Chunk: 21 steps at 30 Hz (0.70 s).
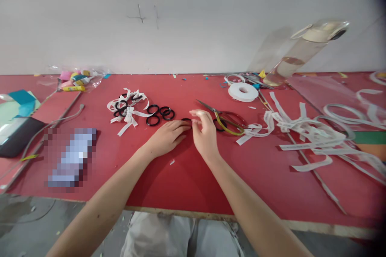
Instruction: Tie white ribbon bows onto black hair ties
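A black hair tie [186, 119] lies at the fingertips of both hands, partly hidden by them. My left hand [167, 136] reaches in low over the red table, its fingers closed on the tie's near edge. From the other side my right hand [205, 132] bends its fingers and thumb together at the same tie. Just left of my hands are several loose black hair ties [159, 113]. Beyond these sits a pile of black ties with white printed ribbon bows [129, 110]. Scissors [226, 118] with yellowish handles lie by my right hand, over another black tie [219, 125].
Cut white ribbons [313, 132] spread across the right side. A white ribbon roll [243, 92] and a leaning clear bottle [301, 54] stand near the wall. Leftward are a blurred phone-like object [72, 158], a cable [60, 121], a dark case [21, 136] and bagged colourful items [75, 80].
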### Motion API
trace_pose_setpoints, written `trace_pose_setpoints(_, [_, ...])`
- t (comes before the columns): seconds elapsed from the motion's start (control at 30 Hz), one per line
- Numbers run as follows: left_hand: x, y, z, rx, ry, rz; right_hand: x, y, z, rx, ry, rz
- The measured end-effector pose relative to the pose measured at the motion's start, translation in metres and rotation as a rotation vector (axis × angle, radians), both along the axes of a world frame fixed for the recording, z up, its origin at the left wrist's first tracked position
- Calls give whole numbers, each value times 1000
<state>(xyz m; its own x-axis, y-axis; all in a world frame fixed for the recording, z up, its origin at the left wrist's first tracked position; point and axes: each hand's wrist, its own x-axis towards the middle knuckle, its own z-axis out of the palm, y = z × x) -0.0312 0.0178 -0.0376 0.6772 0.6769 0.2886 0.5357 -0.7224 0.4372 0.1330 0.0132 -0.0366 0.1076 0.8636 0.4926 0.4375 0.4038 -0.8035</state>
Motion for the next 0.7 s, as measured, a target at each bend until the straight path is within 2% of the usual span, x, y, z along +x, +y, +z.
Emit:
trace_pose_setpoints(0.07, [-5,1,-1,-1,5,21,15,-4,7,79,-149,-79])
trace_pose_setpoints(0.13, [-8,1,0,-7,4,41,39,-15,8,94,-314,-237])
trace_pose_setpoints(0.2, [-8,1,0,-13,7,51,68,-30,2,49,-504,-359])
trace_pose_setpoints(0.3, [-5,0,0,-13,7,52,111,-55,-16,30,-715,-447])
trace_pose_setpoints(0.4, [-3,-1,1,-18,2,49,134,-67,-28,43,-788,-398])
trace_pose_setpoints(0.47, [-4,-1,2,-24,-8,50,132,-69,-29,52,-793,-334])
trace_pose_setpoints(0.57, [-7,-1,4,-19,-50,17,104,-71,-19,64,-737,-156])
trace_pose_setpoints(0.7, [-5,-2,4,-78,-174,-104,46,-73,15,21,-528,279])
